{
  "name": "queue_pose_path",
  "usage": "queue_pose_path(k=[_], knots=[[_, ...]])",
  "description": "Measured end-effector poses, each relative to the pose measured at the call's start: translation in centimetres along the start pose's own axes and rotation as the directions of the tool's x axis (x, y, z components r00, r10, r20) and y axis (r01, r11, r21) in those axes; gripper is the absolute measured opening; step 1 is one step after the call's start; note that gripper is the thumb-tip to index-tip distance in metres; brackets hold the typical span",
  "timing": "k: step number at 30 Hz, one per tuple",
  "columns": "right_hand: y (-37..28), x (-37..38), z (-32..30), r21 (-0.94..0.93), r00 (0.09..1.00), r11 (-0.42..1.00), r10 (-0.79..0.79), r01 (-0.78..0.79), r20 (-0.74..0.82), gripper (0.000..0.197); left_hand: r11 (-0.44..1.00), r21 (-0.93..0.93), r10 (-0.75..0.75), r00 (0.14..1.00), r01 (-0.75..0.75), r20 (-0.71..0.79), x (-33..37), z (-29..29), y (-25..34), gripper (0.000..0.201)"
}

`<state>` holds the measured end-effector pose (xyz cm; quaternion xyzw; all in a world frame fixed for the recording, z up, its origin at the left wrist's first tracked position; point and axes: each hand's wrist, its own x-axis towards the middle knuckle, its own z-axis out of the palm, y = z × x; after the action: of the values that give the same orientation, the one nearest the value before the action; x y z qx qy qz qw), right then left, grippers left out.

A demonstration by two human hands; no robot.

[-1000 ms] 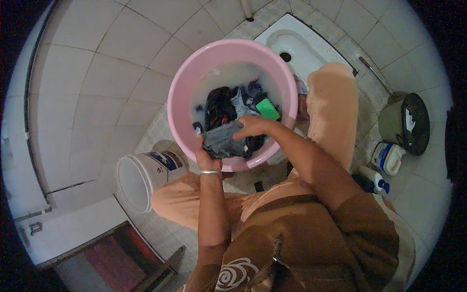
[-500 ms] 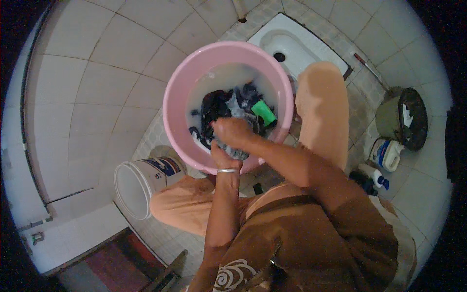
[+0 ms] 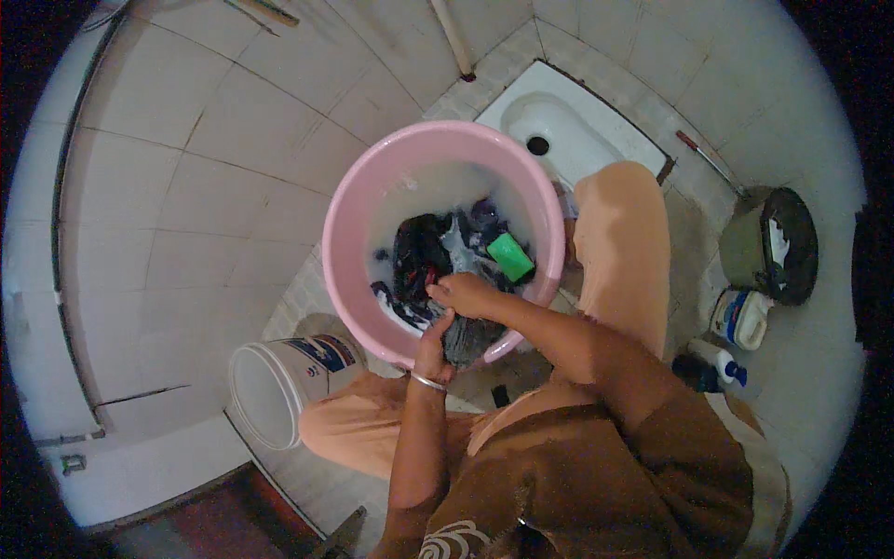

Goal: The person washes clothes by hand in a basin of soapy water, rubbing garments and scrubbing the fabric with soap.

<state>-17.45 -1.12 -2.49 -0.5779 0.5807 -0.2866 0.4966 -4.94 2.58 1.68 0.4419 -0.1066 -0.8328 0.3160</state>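
A large pink tub (image 3: 346, 191) holds cloudy water and wet dark clothes (image 3: 421, 250). Across its near rim lies a wet grey cloth (image 3: 468, 341). My left hand (image 3: 434, 354), with a silver bangle at the wrist, grips the cloth's left edge from the near side. My right hand (image 3: 468, 294) is closed on the same cloth just above, its fingertips close to the left thumb. A bright green soap bar (image 3: 510, 257) rests on the clothes to the right of my right hand.
A white bucket (image 3: 265, 396) lies on its side at the left. A white squat toilet (image 3: 568, 130) is behind the tub. Along the right wall are a dark bin (image 3: 792, 247), a white jug (image 3: 741, 319) and a bottle with a blue cap (image 3: 722, 361). My bent knees flank the tub.
My right hand was blurred above the left wrist and now shows sharply, closed on the cloth. More of the grey cloth is spread over the near rim. The whole view has shifted slightly.
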Motion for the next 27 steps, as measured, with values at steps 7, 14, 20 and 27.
queue_pose_path(k=[7,14,20,27], knots=[[4.0,0.3,-1.0,0.099,0.896,0.980,0.117,-0.175,0.428,0.058,0.993,-0.102,0.060,0.996,-0.067,-0.067,-0.3,-2.2,0.8,0.032],[4.4,0.3,-1.3,0.536,0.992,0.840,0.013,-0.080,0.126,0.036,0.967,-0.166,0.181,0.980,-0.192,-0.079,1.2,-2.8,1.3,0.031],[-7.7,-4.4,2.7,0.016,0.881,0.883,-0.466,0.469,-0.086,0.021,0.487,-0.728,0.867,0.369,-0.482,0.336,6.5,-7.2,-3.7,0.031],[-2.2,-0.6,0.2,-0.168,0.910,0.985,-0.099,0.033,-0.402,0.027,0.973,-0.191,0.105,0.984,-0.132,-0.146,3.6,2.0,-2.4,0.026]])
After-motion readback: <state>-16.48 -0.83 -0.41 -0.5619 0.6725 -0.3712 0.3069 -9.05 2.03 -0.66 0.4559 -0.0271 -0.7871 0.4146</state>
